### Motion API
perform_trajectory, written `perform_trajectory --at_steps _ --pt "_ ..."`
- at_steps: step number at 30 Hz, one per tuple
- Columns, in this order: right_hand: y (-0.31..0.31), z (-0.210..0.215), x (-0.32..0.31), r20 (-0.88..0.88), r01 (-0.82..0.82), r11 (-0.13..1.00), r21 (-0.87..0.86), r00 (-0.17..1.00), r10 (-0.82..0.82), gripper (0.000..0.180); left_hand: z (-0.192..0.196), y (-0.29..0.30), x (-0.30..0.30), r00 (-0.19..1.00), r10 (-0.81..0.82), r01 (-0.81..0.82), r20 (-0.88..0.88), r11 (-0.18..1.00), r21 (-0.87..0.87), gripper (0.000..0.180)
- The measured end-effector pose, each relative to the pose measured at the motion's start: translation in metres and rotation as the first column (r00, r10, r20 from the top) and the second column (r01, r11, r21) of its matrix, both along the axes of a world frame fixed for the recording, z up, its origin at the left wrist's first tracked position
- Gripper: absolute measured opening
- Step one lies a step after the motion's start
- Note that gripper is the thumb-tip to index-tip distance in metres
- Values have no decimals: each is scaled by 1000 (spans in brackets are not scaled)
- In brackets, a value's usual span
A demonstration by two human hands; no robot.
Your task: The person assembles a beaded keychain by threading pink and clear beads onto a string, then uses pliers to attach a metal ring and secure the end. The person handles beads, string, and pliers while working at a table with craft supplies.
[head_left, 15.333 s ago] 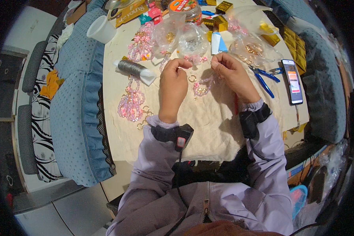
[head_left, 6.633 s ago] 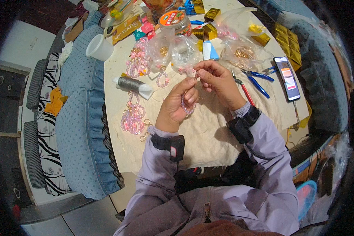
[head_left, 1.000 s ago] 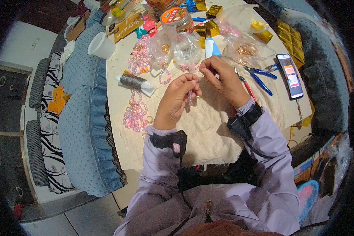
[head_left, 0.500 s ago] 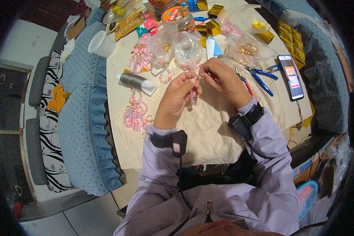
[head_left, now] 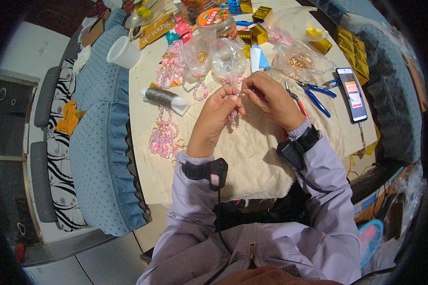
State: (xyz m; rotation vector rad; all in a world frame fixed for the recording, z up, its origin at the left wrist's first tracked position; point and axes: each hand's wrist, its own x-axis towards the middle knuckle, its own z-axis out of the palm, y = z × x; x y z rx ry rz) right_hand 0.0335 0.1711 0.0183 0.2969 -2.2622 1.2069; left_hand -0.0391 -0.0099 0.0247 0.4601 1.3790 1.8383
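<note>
Above the cloth, my left hand (head_left: 217,115) pinches a short string of pink and lilac beads (head_left: 233,119), which dangles below the fingers. Close beside it, my right hand (head_left: 266,99) has thumb and fingertips pressed together near the top of the beads. Whatever the right fingertips hold is too small to make out. To the left lie a spool of grey thread (head_left: 162,97), a pile of pink and lilac beaded strands (head_left: 164,137), and another pink beaded bunch (head_left: 170,69). A small beaded loop (head_left: 200,90) rests just beyond my left hand.
Right of my hands lie red-handled pliers (head_left: 297,100), blue-handled pliers (head_left: 317,97) and a lit phone (head_left: 351,94). Beyond are a bag of gold rings (head_left: 297,61), a bag of silvery pieces (head_left: 228,61) and a round jar (head_left: 216,21). A white cup (head_left: 123,52) stands far left.
Both hands stay almost in the same place, still pinched together at the beads. My left hand and wrist shift very slightly; nothing else visibly moves.
</note>
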Motion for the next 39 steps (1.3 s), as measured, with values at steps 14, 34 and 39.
perform_trajectory --at_steps 14,34,39 --pt "0 -3 -1 -1 -23 999 38 1000 23 13 0 2 3 995 27 -35 -92 996 -87 20" --pt "-5 3 4 5 54 998 16 999 -54 13 -5 10 8 987 120 -128 -109 989 -70 16" --pt "-5 -2 3 90 -6 985 -171 996 21 13 -7 15 8 968 193 -204 -162 977 -56 11"
